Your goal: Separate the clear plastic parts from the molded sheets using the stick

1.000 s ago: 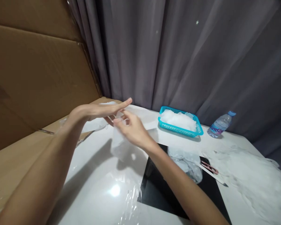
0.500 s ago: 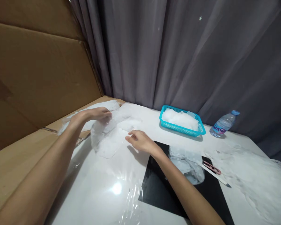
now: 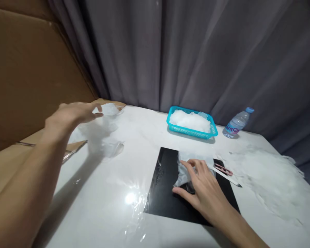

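My left hand hovers open above a pile of clear plastic bags at the table's left edge, fingers stretched out and a little blurred. My right hand rests open on the black square mat, its fingertips touching a crumpled clear plastic bag lying there. Beside that bag lies a pink-handled tool on a white strip.
A turquoise basket heaped with white plastic stands at the back. A water bottle lies to its right. Loose clear plastic covers the table's right side. Brown cardboard walls the left; grey curtain behind.
My right hand left the bag at the left and moved right and nearer, onto the bag on the black mat. My left hand let go and lifted. The camera turned left and down.
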Action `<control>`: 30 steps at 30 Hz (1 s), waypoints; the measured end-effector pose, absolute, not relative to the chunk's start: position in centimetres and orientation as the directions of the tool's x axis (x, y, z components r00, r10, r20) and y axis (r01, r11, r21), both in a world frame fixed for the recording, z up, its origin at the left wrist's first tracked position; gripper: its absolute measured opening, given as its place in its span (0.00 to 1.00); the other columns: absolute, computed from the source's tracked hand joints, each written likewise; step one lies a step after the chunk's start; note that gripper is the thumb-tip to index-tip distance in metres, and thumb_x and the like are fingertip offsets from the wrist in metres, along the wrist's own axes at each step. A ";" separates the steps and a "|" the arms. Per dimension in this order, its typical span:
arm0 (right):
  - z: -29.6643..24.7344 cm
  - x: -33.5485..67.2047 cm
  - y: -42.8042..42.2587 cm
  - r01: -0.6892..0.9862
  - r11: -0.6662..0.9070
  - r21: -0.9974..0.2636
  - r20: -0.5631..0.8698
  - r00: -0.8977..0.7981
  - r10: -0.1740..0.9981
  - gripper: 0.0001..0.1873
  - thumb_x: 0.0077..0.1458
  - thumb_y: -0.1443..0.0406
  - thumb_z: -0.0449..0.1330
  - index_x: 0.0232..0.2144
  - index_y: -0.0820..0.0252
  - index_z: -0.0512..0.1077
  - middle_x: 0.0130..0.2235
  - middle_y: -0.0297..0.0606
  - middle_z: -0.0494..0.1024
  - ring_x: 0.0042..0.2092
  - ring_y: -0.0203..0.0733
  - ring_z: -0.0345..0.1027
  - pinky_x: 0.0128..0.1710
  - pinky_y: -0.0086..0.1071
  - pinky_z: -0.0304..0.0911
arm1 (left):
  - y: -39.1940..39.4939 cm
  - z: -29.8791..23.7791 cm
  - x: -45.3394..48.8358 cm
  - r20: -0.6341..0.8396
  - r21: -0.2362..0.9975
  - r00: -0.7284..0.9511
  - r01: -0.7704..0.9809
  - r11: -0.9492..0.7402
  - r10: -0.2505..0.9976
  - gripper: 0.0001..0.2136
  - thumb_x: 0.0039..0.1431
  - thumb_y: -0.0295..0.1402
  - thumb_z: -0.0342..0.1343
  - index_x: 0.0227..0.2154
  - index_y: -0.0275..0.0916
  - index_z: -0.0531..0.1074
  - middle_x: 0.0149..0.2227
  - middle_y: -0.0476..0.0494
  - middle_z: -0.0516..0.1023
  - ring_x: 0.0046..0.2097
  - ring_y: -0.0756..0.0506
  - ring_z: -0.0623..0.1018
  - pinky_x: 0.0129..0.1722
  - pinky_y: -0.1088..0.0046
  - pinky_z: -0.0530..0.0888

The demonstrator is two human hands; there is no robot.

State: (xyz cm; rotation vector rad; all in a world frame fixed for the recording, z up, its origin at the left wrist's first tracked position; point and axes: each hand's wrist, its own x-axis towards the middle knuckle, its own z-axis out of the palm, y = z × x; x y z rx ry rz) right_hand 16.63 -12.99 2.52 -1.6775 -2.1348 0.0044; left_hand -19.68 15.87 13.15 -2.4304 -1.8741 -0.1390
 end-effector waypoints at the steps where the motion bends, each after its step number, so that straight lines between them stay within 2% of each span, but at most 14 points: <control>1: 1.6 17.0 -13.6 0.953 0.233 -0.193 0.360 -0.152 0.920 0.37 0.62 0.50 0.66 0.65 0.64 0.64 0.54 0.54 0.72 0.55 0.61 0.67 0.51 0.52 0.71 | 15.6 13.3 -18.5 0.117 -0.003 0.228 0.973 -0.230 0.966 0.19 0.74 0.39 0.52 0.55 0.25 0.71 0.57 0.26 0.74 0.61 0.24 0.70 0.55 0.30 0.67; 3: 0.0 17.4 -14.1 0.984 0.165 -0.071 0.421 -0.120 0.899 0.34 0.62 0.53 0.67 0.64 0.65 0.66 0.52 0.55 0.74 0.52 0.61 0.69 0.48 0.52 0.71 | 14.6 13.3 -15.3 0.089 0.029 0.243 0.969 -0.246 0.966 0.23 0.75 0.41 0.47 0.55 0.22 0.70 0.59 0.20 0.73 0.63 0.21 0.67 0.56 0.29 0.64; 5: -0.7 17.6 -14.0 0.990 0.140 -0.009 0.463 -0.120 0.878 0.21 0.66 0.62 0.63 0.58 0.64 0.72 0.48 0.52 0.77 0.47 0.59 0.72 0.46 0.49 0.71 | 12.7 12.6 -11.4 -0.026 0.122 0.404 0.909 -0.398 0.914 0.20 0.74 0.44 0.48 0.55 0.33 0.73 0.56 0.32 0.78 0.57 0.34 0.76 0.59 0.52 0.70; 6: -0.8 17.7 -13.8 0.988 0.156 -0.010 0.480 -0.132 0.867 0.15 0.67 0.66 0.60 0.54 0.63 0.74 0.46 0.50 0.79 0.46 0.57 0.73 0.44 0.47 0.71 | 11.4 11.9 -9.4 -0.105 0.195 0.506 0.855 -0.481 0.856 0.18 0.73 0.47 0.49 0.54 0.41 0.74 0.53 0.40 0.81 0.51 0.40 0.79 0.55 0.64 0.73; 7: -0.7 17.9 -13.5 0.981 0.189 -0.036 0.498 -0.146 0.855 0.12 0.67 0.69 0.58 0.52 0.62 0.75 0.44 0.49 0.80 0.44 0.55 0.74 0.43 0.45 0.70 | 9.9 11.0 -7.6 -0.166 0.272 0.601 0.790 -0.549 0.782 0.19 0.73 0.49 0.48 0.54 0.44 0.74 0.52 0.46 0.82 0.48 0.43 0.80 0.51 0.69 0.74; 9: -0.1 18.2 -13.2 0.947 0.277 -0.165 0.542 -0.147 0.827 0.13 0.69 0.72 0.53 0.50 0.61 0.75 0.43 0.46 0.81 0.43 0.51 0.75 0.41 0.41 0.69 | 6.6 9.0 -4.4 -0.221 0.387 0.721 0.683 -0.619 0.657 0.21 0.71 0.54 0.49 0.55 0.46 0.74 0.52 0.49 0.82 0.48 0.45 0.81 0.49 0.73 0.75; 10: 0.3 18.4 -13.2 0.909 0.323 -0.265 0.561 -0.127 0.818 0.15 0.70 0.72 0.51 0.50 0.61 0.75 0.43 0.46 0.81 0.44 0.50 0.76 0.42 0.40 0.69 | 5.1 7.9 -3.2 -0.209 0.447 0.760 0.634 -0.632 0.615 0.23 0.70 0.55 0.50 0.58 0.47 0.71 0.54 0.48 0.81 0.51 0.45 0.80 0.51 0.73 0.74; 12: 1.3 18.4 -13.3 0.770 0.386 -0.507 0.579 -0.027 0.815 0.15 0.71 0.70 0.50 0.49 0.58 0.75 0.43 0.44 0.80 0.46 0.47 0.76 0.45 0.38 0.69 | 2.5 5.8 -1.8 -0.090 0.641 0.831 0.470 -0.607 0.548 0.33 0.62 0.55 0.62 0.65 0.47 0.64 0.56 0.43 0.77 0.56 0.41 0.77 0.56 0.68 0.73; 13: 1.9 18.4 -13.4 0.674 0.397 -0.622 0.568 0.039 0.822 0.14 0.72 0.69 0.50 0.47 0.57 0.75 0.43 0.43 0.80 0.45 0.45 0.76 0.46 0.37 0.69 | 1.5 5.0 -1.5 -0.051 0.678 0.841 0.425 -0.600 0.538 0.35 0.61 0.54 0.64 0.67 0.49 0.62 0.56 0.42 0.76 0.56 0.40 0.76 0.57 0.66 0.73; 17: 3.5 18.2 -14.0 0.302 0.324 -0.897 0.404 0.259 0.877 0.15 0.72 0.59 0.53 0.35 0.56 0.74 0.35 0.38 0.75 0.36 0.42 0.70 0.37 0.33 0.66 | -0.3 3.6 -2.1 0.079 0.705 0.747 0.426 -0.567 0.660 0.20 0.69 0.50 0.56 0.58 0.49 0.71 0.49 0.43 0.73 0.50 0.41 0.74 0.55 0.63 0.72; 20: 3.8 18.6 -14.0 0.083 0.205 -0.975 0.221 0.333 0.917 0.20 0.71 0.52 0.53 0.31 0.56 0.71 0.30 0.34 0.71 0.31 0.39 0.64 0.31 0.31 0.62 | -0.8 3.9 -2.9 0.135 0.707 0.609 0.493 -0.507 0.781 0.16 0.68 0.50 0.58 0.49 0.45 0.74 0.46 0.44 0.70 0.51 0.40 0.71 0.57 0.61 0.71; 23: 3.0 19.0 -13.5 -0.046 0.136 -0.990 0.110 0.366 0.924 0.23 0.69 0.47 0.55 0.31 0.56 0.71 0.28 0.32 0.70 0.30 0.39 0.62 0.31 0.30 0.62 | -1.7 3.8 -3.0 0.100 0.768 0.578 0.472 -0.432 0.810 0.15 0.69 0.50 0.54 0.46 0.45 0.72 0.48 0.44 0.71 0.54 0.39 0.71 0.59 0.61 0.70; 26: 1.1 18.7 -12.9 -0.119 0.106 -0.987 0.055 0.375 0.926 0.24 0.64 0.44 0.58 0.31 0.57 0.73 0.30 0.34 0.74 0.32 0.42 0.67 0.33 0.32 0.66 | -2.3 2.6 -2.6 -0.010 0.854 0.613 0.417 -0.313 0.790 0.15 0.72 0.50 0.49 0.48 0.45 0.69 0.46 0.44 0.74 0.48 0.40 0.75 0.50 0.64 0.74; 30: -1.7 18.5 -11.2 -0.137 0.111 -0.984 0.049 0.390 0.919 0.22 0.61 0.42 0.59 0.36 0.50 0.78 0.34 0.37 0.80 0.40 0.50 0.77 0.40 0.38 0.74 | -1.3 -0.4 -3.2 0.001 0.832 0.586 0.448 -0.326 0.810 0.18 0.66 0.54 0.54 0.54 0.54 0.71 0.51 0.44 0.77 0.53 0.35 0.76 0.50 0.58 0.75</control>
